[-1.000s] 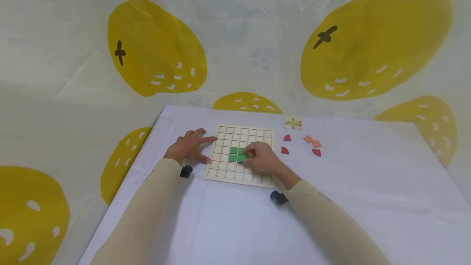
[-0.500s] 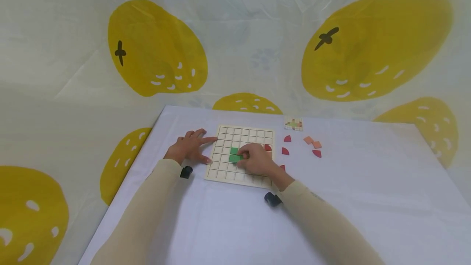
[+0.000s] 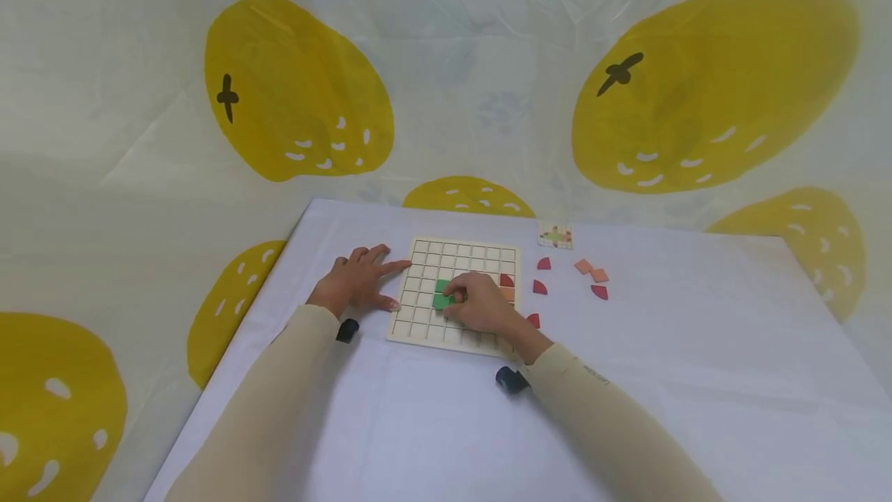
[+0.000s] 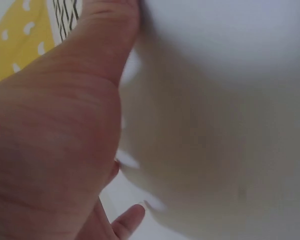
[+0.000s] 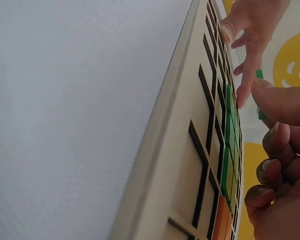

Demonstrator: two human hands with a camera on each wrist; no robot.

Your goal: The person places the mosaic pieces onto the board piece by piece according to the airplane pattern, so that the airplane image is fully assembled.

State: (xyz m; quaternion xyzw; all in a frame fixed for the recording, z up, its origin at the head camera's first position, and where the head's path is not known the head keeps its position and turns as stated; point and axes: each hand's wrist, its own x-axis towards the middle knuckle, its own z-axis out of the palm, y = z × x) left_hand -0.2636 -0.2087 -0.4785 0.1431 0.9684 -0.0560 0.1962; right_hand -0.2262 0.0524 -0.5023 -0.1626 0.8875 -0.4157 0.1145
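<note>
A wooden grid board (image 3: 418, 324) lies on the white table. My right hand (image 3: 483, 306) is over its middle; in the right wrist view the thumb and index finger pinch a small green tile (image 5: 260, 74) on edge, raised above the board. Green tiles (image 3: 442, 301) lie in the grid by the fingertips, partly hidden by the hand. Right of them sit a red quarter-round tile (image 3: 507, 280) and an orange tile (image 3: 509, 294). My left hand (image 3: 351, 280) lies spread at the board's left side, index fingertip and thumb tip at its edge.
Loose red quarter-round pieces (image 3: 540, 287) lie right of the board, one partly behind the right wrist. Two orange squares (image 3: 584, 266) lie farther right. A small pattern card (image 3: 555, 235) is near the table's back edge. Behind hangs a fruit-printed cloth (image 3: 481, 99).
My right hand has shifted left over the board, uncovering the red and orange tiles in the grid and a loose red piece by the wrist. My left hand has stayed at the board's edge.
</note>
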